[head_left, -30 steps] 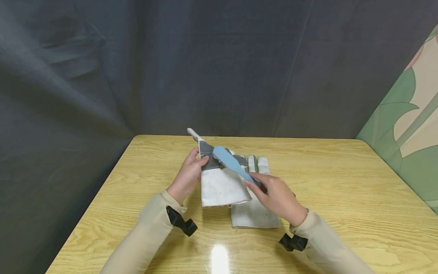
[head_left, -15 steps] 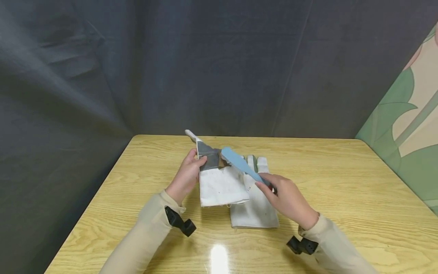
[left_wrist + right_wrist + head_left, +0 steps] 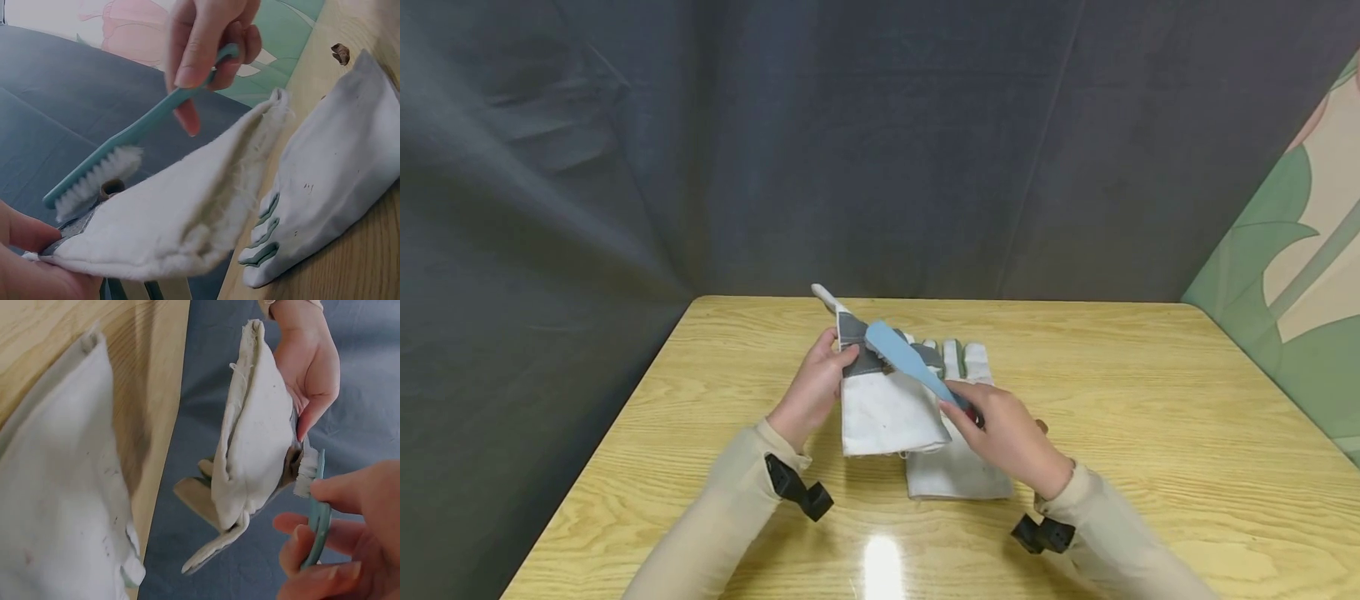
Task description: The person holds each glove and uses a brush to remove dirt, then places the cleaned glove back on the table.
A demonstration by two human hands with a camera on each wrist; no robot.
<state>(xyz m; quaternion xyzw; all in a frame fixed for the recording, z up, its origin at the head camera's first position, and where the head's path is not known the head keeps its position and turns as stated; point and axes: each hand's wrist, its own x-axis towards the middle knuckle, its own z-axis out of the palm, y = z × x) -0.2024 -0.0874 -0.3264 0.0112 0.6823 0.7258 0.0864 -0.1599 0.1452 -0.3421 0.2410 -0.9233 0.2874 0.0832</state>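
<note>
My left hand [image 3: 812, 379] grips a white work glove [image 3: 891, 412] with a grey patch, thumb on the patch, above the table. My right hand [image 3: 1011, 437] holds the handle of a light-blue brush [image 3: 902, 358]. The white bristles [image 3: 103, 175] lie at the grey part, beside a curled brown piece [image 3: 112, 187] there. In the right wrist view, the bristles reach the glove close to the left thumb. A second white glove [image 3: 962, 475] with green between its fingers lies on the table, partly hidden beneath the held one and the right hand.
The wood-grain table [image 3: 1150, 400] has a dark curtain [image 3: 880, 150] behind and to the left. A leaf-patterned cloth [image 3: 1292, 275] hangs at the right. A small brown scrap [image 3: 340, 54] lies on the table near the second glove.
The right hand drew the brush right and toward the body, uncovering a brown spot, then moved it back up and left over the grey patch. The left hand and glove barely shifted.
</note>
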